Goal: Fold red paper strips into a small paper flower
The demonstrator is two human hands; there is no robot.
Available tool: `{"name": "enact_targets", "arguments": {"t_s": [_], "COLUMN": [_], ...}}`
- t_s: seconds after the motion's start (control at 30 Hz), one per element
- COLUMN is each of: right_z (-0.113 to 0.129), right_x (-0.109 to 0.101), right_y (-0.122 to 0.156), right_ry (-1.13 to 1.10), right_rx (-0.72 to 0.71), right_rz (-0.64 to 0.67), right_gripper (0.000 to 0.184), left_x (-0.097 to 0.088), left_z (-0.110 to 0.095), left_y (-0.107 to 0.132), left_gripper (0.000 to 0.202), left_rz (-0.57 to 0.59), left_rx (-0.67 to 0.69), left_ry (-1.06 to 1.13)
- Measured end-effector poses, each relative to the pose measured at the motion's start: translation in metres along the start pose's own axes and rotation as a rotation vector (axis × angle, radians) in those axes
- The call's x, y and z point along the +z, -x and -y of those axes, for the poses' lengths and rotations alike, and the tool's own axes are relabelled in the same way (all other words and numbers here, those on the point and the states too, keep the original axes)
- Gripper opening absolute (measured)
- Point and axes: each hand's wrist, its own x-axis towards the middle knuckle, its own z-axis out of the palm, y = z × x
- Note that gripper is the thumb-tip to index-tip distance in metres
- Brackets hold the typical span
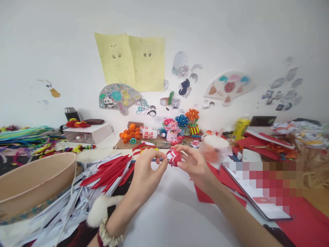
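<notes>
Nearest, a scrunchie (110, 236) was worn on the left wrist above the white bench (169, 209). Further out, a small red-and-white paper ball (174, 157) was held over the bench's middle, pinched by the fingers of the left hand (147, 171) on one side and those of the right hand (195, 164) on the other. It looked closely folded and nearly formed, with perhaps only ends left to be tucked. To the left, many red strips (110, 171) and white strips (69, 206) lay unused beside a tan bowl (31, 181). Just beyond the hands, a few similar balls (177, 140) were seen, seemingly finished. Farthest, paper flowers (183, 121) stood before a wall hung with drawings (131, 61).
</notes>
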Motion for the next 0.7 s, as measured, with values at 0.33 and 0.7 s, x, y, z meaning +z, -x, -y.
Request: {"name": "enact_targets", "arguments": {"t_s": [0.33,0.7], "right_z": [0.0024,0.0066], "right_x": [0.0041,0.0077], "right_y": [0.0014,0.0020], "right_ry": [0.017,-0.050], "right_rx": [-0.027,0.030], "right_rz": [-0.069,-0.006], "right_gripper": [0.028,0.031], "left_x": [0.0027,0.0021], "left_z": [-0.0008,-0.0023], "left_y": [0.0028,-0.0012], "left_gripper": [0.014,0.022], "left_rz": [-0.061,0.038], "left_rx": [0.051,-0.228], "left_ry": [0.021,0.494]}}
